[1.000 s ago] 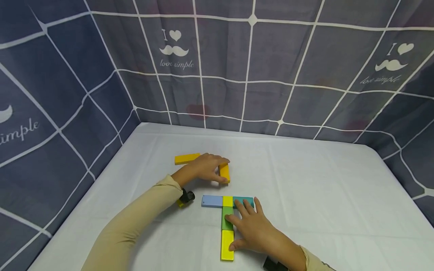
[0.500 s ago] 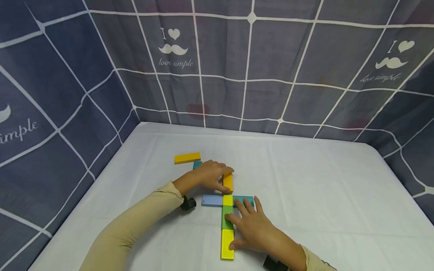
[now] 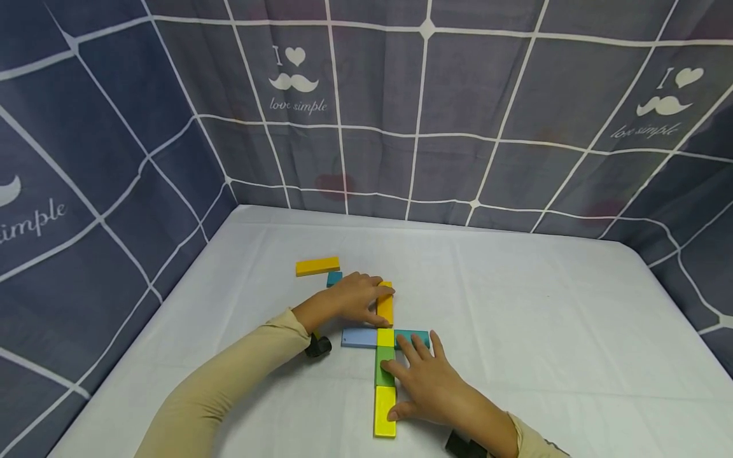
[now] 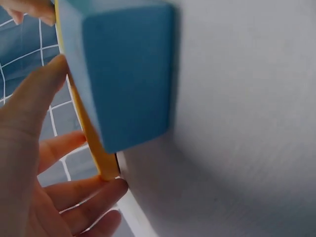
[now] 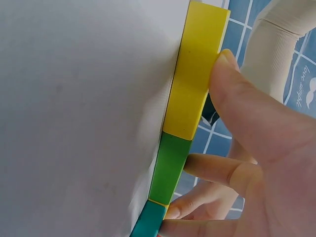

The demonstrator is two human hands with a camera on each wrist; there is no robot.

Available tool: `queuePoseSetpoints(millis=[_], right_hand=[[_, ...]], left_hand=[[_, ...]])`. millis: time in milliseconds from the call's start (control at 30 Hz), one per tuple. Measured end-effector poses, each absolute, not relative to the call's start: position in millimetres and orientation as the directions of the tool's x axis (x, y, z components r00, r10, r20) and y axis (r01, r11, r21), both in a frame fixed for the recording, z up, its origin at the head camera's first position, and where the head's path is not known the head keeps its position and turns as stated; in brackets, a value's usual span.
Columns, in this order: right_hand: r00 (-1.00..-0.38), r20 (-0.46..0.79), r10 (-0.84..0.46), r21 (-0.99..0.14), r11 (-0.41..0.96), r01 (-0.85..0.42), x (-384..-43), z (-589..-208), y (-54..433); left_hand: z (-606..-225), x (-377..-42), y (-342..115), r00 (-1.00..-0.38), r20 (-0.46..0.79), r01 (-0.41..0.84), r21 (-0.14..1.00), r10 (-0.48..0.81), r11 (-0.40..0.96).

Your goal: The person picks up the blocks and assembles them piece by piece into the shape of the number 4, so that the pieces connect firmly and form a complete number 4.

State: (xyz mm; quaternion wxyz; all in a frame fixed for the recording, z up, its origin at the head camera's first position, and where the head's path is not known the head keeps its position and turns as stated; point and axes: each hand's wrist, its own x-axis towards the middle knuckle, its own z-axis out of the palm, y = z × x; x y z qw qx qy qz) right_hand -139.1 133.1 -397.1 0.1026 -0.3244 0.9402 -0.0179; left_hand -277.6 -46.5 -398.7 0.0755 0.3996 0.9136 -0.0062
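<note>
My left hand (image 3: 354,298) holds an orange block (image 3: 385,310) lengthwise, thumb by its near end and fingers around its far part. That block lies in line with a flat cross of blocks, close to the small yellow square (image 3: 385,337). Light blue (image 3: 359,338) and teal (image 3: 405,334) blocks form the crossbar; a green block (image 3: 385,376) and a long yellow block (image 3: 385,423) run below. Fingers spread, my right hand (image 3: 432,391) rests along the cross's right side. In the right wrist view its thumb touches the yellow block (image 5: 197,74) and a finger the green block (image 5: 170,165).
A loose orange block (image 3: 317,266) lies farther back left. Next to it a blue block (image 3: 335,278) is partly hidden behind my left hand; it looms large in the left wrist view. Patterned grey cloth walls (image 3: 372,159) border the white table (image 3: 515,305).
My left hand has drawn the orange block toward me and slightly right, up to the cross, then stayed nearly still. The blue block behind it came into sight. My right hand has kept its place.
</note>
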Motion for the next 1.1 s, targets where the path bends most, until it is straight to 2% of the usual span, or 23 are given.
queuePoseSetpoints(millis=[267,400,633,1100], right_hand=[[-0.767,-0.181,-0.616,-0.100,0.787,-0.608,-139,-398,133],[-0.767,-0.178,-0.616,-0.092,0.787,-0.610,-139,-397,133],[-0.771,-0.191,-0.608,-0.096,0.793,-0.602,-140,-396,132],[-0.765,-0.197,-0.613,-0.077,0.788,-0.611,-141,-398,132]], left_hand=[[-398,-277,-53,-0.698,-0.188,0.664,0.193,0.691,0.722],[-397,-271,-59,-0.702,-0.138,0.672,0.198,0.699,0.714],[-399,-252,-69,-0.664,-0.041,0.728,0.188,0.746,0.659],[-412,-236,-71,-0.653,-0.038,0.722,0.270,0.757,0.637]])
